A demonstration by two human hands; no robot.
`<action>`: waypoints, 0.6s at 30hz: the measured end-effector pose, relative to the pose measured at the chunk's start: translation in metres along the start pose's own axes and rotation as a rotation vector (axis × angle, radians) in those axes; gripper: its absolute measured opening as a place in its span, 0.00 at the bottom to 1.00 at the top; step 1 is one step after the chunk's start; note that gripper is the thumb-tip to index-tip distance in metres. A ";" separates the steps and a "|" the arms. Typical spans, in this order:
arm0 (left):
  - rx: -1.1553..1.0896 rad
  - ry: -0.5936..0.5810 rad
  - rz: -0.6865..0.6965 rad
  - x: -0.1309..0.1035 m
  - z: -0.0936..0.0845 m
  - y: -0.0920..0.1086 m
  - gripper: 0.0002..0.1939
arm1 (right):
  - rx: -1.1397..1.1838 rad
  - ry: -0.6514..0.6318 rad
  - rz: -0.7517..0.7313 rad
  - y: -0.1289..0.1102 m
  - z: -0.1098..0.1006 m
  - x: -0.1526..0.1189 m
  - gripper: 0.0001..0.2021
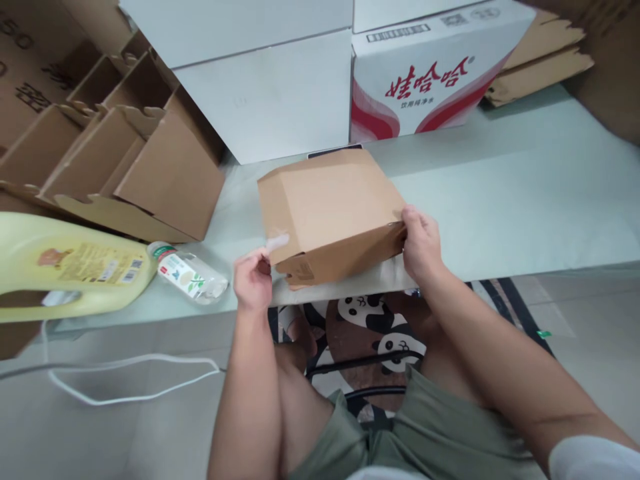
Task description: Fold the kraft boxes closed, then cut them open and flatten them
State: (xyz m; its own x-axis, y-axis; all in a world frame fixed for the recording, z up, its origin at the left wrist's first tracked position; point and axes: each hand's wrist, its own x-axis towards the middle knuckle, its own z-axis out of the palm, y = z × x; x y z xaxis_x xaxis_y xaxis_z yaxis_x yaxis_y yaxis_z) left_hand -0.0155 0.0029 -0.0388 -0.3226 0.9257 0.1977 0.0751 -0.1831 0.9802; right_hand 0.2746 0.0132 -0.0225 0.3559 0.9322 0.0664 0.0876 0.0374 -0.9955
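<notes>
The left hand (254, 279), center of the frame, is closed in a pinch on what appears to be a whitish strip (279, 241) at the carton's near left corner; blur prevents firm identification. The right hand (423, 245) grips the near right corner, thumb on the upper edge. Between them, the brown cardboard carton (345, 197) rests on the cloth-covered table (525, 200), near its front edge. Status: the carton is judged mostly formed, with the broad upper panel and adjoining sides folded to shape. The near left corner appears unfinished; its notched edge (300, 272) projects and does not sit flush. Closure of the far side and underside cannot be verified. Outward, a clear plastic bottle (193, 275) and a yellow jug (75, 267) lie at left, open brown boxes (160, 167) stand upper left, and a red-printed white carton (420, 87) stands at upper center.
</notes>
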 end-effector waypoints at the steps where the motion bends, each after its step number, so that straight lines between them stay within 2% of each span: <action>1: 0.020 0.001 0.009 0.001 -0.001 0.000 0.16 | 0.046 0.049 0.003 0.001 -0.001 0.001 0.20; 2: 0.067 -0.009 0.015 0.002 -0.002 -0.001 0.13 | 0.099 0.080 -0.009 0.001 -0.003 0.002 0.22; 4: 0.153 -0.034 -0.008 0.003 -0.005 -0.002 0.18 | 0.206 0.075 -0.045 0.002 -0.008 0.002 0.24; 5: 0.159 -0.044 -0.055 0.003 -0.006 -0.004 0.21 | 0.247 0.035 -0.054 0.002 -0.011 0.001 0.25; 7: 0.108 -0.044 -0.193 0.002 -0.011 -0.010 0.17 | 0.302 -0.074 -0.048 0.002 -0.019 -0.001 0.25; 10: 0.018 0.064 -0.302 0.000 -0.017 -0.019 0.15 | 0.310 -0.168 -0.035 0.003 -0.028 -0.002 0.25; 13: -0.028 0.126 -0.310 0.001 -0.020 -0.021 0.16 | 0.263 -0.074 -0.058 0.004 -0.034 0.003 0.25; 18: -0.199 0.120 -0.371 0.002 -0.013 -0.004 0.17 | 0.138 0.087 -0.041 0.005 -0.036 0.014 0.18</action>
State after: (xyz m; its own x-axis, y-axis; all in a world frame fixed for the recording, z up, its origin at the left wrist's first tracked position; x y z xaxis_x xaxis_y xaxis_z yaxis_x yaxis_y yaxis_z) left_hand -0.0284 0.0014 -0.0420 -0.4017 0.8979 -0.1803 -0.2460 0.0838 0.9656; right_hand 0.3132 0.0135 -0.0237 0.4346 0.8942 0.1069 -0.0229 0.1297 -0.9913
